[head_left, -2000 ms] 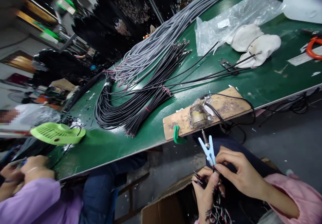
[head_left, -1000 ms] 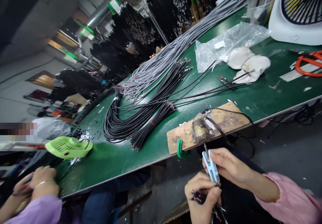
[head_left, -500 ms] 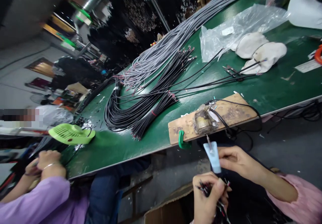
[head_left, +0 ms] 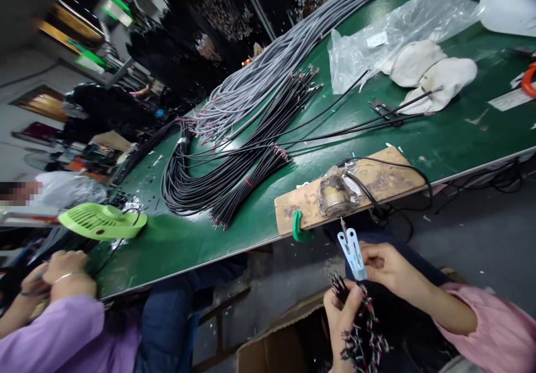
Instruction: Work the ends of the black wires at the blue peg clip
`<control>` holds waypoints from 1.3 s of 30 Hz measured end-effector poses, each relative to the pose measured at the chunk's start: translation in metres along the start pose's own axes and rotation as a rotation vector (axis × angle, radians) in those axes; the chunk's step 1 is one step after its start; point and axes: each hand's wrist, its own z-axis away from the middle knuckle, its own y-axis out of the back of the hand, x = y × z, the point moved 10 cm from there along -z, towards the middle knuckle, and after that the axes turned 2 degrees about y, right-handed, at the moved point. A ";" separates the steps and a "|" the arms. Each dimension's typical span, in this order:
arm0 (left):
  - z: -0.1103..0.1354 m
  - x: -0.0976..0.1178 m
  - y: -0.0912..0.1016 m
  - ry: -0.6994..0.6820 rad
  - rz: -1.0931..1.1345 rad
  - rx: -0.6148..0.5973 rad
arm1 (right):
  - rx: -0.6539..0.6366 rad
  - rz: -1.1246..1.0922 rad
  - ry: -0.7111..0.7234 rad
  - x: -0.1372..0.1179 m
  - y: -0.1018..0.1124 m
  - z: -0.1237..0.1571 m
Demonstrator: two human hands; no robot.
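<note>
My left hand is closed round a bundle of thin black cables, whose stripped ends show red, white and dark wires. Several ends poke up past the thumb, and many more hang below. In my right hand, thumb and fingers pinch a light blue clothes peg, its two holed arms pointing up toward the board. A thin metal tip shows just above the peg, near the board's front edge; whether it touches the peg I cannot tell. Fingers behind the bundle are hidden.
A wooden board is held at the green table's edge by a green clamp. Black cables, grey cables, cutters and white gloves lie beyond. A co-worker in a purple sleeve sits left, by a green fan.
The blue peg has turned, so its two separate arms now show. My left hand has tilted, bringing more of the hanging wire ends into sight. The view has shifted slightly.
</note>
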 end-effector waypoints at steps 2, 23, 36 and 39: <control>0.004 0.000 -0.010 -0.032 0.091 -0.062 | -0.049 -0.257 -0.110 0.024 -0.013 0.005; 0.035 0.129 -0.049 -0.700 -0.296 -0.211 | 0.010 -0.416 -0.064 -0.048 -0.023 -0.027; 0.028 0.114 -0.052 -0.553 -0.225 -0.206 | -0.013 -0.573 -0.101 -0.025 -0.020 -0.017; 0.028 0.111 -0.049 -0.540 -0.215 -0.199 | -0.002 -0.513 -0.075 -0.018 -0.008 -0.010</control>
